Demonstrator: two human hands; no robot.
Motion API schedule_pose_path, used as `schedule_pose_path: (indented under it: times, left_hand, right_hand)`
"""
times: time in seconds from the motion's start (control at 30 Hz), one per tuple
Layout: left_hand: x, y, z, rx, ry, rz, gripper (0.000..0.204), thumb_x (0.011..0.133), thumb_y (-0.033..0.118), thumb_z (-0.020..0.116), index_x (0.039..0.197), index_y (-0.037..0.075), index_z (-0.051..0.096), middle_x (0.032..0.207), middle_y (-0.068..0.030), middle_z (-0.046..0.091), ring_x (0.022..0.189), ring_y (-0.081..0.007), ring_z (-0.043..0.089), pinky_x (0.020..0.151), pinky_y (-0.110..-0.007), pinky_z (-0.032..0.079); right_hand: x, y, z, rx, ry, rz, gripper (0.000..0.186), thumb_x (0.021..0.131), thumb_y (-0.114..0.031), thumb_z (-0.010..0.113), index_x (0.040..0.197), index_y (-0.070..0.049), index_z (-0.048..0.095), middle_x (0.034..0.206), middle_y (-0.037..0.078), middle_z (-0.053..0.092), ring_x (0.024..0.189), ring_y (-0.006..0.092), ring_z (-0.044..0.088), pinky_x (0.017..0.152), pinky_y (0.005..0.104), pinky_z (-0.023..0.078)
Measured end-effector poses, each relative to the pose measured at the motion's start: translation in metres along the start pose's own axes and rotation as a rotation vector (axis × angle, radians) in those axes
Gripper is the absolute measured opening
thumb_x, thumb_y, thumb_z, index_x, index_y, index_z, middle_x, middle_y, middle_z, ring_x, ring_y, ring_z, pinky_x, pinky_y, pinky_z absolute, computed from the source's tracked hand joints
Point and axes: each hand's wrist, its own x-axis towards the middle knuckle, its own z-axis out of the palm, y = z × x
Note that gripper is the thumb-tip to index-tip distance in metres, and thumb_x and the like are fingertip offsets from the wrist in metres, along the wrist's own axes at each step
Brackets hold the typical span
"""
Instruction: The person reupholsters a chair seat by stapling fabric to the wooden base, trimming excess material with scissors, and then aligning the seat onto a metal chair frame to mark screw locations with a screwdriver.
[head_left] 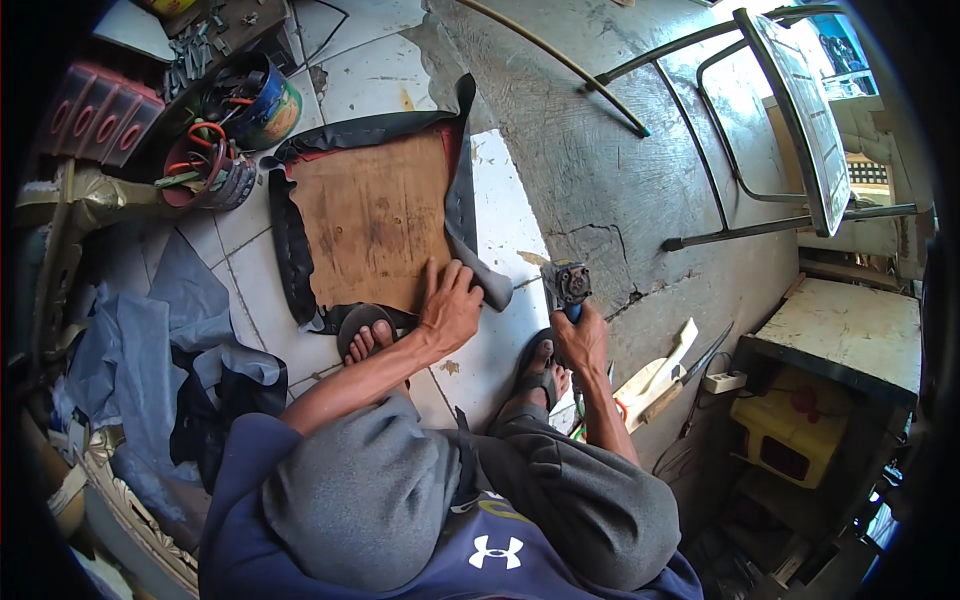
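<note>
Brn wood panel (370,215) flat, blk fabric (292,245) round edges, tool (573,286) to rt.

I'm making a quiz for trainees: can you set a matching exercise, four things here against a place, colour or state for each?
1. Wooden board
2. Tool
3. Box
4. Cloth

A. Yellow
B. Held in the right grip
C. Grey, heaped at the left
D. Edged with dark fabric

Pairs: 1-D, 2-B, 3-A, 4-C
</note>
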Motion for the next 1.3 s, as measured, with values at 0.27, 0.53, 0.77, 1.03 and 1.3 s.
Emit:
schedule_pose_path:
  times: [0.27, 0.53, 0.77, 1.03, 1.3]
  left_hand:
    - [-0.028, -0.055, -0.006, -0.277, 0.017, -0.138, 0.017, 0.078, 0.001, 0.066, 0.091, -0.003, 0.075, 0.123, -0.0207, 0.064, 0.129, -0.0382, 0.056, 0.119, -0.053, 0.035]
    - [-0.025, -0.063, -0.012, -0.368, 0.024, -0.196, 0.020, 0.076, -0.003, 0.068, 0.095, -0.002, 0.075, 0.109, -0.0130, 0.069, 0.126, -0.0322, 0.061, 0.119, -0.044, 0.040]
    - [-0.026, -0.064, -0.009, -0.341, 0.023, -0.213, 0.019, 0.076, -0.006, 0.065, 0.091, 0.001, 0.074, 0.107, -0.0105, 0.070, 0.121, -0.0324, 0.064, 0.115, -0.044, 0.045]
    - [-0.028, -0.060, -0.010, -0.288, -0.002, -0.212, 0.020, 0.077, -0.001, 0.069, 0.097, 0.002, 0.073, 0.115, -0.0166, 0.069, 0.119, -0.0369, 0.063, 0.113, -0.044, 0.046]
    - [-0.009, -0.038, -0.032, -0.199, 0.060, -0.154, 0.030, 0.083, 0.020, 0.078, 0.106, 0.003, 0.069, 0.135, -0.0212, 0.055, 0.138, -0.0365, 0.045, 0.114, -0.050, 0.037]
  right_hand:
    - [-0.019, -0.013, 0.011, -0.208, -0.431, -0.265, 0.042, 0.078, -0.029, 0.071, 0.112, -0.005, 0.069, 0.081, 0.028, 0.070, 0.078, 0.0471, 0.069, 0.078, 0.0527, 0.055]
    - [-0.011, -0.037, 0.028, -0.426, -0.525, -0.459, 0.039, 0.083, -0.034, 0.070, 0.115, -0.013, 0.063, 0.077, 0.024, 0.070, 0.076, 0.0468, 0.069, 0.072, 0.0554, 0.056]
    - [-0.003, -0.051, 0.038, -0.448, -0.530, -0.506, 0.036, 0.084, -0.032, 0.068, 0.113, -0.012, 0.063, 0.076, 0.023, 0.070, 0.075, 0.0457, 0.070, 0.071, 0.0548, 0.056]
    - [0.005, -0.042, 0.042, -0.472, -0.538, -0.511, 0.034, 0.083, -0.031, 0.068, 0.110, -0.011, 0.064, 0.076, 0.023, 0.070, 0.075, 0.0461, 0.070, 0.072, 0.0547, 0.056]
    - [0.009, -0.038, 0.024, -0.437, -0.556, -0.551, 0.037, 0.080, -0.028, 0.071, 0.113, -0.012, 0.066, 0.075, 0.022, 0.070, 0.074, 0.0457, 0.069, 0.071, 0.0543, 0.056]
